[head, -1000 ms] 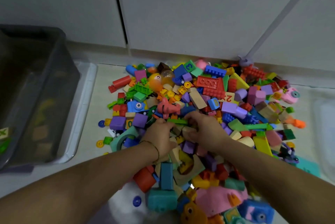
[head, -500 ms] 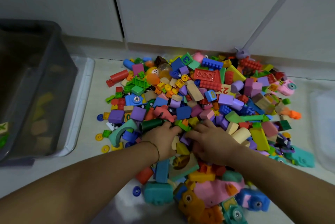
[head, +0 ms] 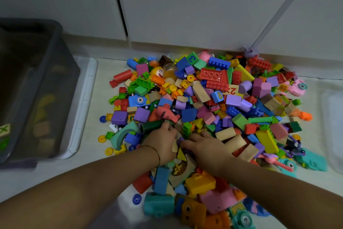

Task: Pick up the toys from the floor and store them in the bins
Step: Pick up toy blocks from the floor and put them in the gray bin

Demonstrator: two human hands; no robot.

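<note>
Home: toy pile, cupboard doors

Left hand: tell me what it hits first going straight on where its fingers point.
Probably the salmon-pink toy, just beyond the fingertips of the left hand; the green cylinder lies beside them, off that line. Depth is unclear.

Green block reads 3; cream block reads 2x.
</note>
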